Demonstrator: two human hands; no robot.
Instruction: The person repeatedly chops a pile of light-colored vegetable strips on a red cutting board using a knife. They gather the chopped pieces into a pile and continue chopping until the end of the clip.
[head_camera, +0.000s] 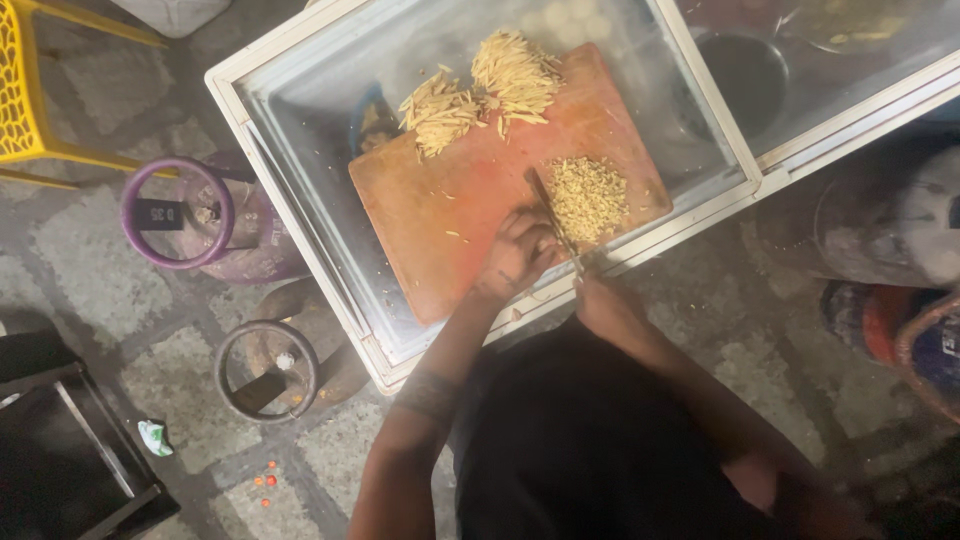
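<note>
We see 1 board (470, 200) lying on a glass-topped case (300, 130). Our right hand (603, 300) grips 1 knife (553, 222), fingers closed on its handle; the blade lies beside 1 heap of chopped bits (588, 197). Our left hand (517, 252) rests on the board, fingers curled, touching the blade. 2 piles of strips (480, 90) sit at the far edge. 2 gas cylinders (195, 215) stand on the floor.

Left hand (515, 255) flat, right grip (600, 300) closed.
</note>
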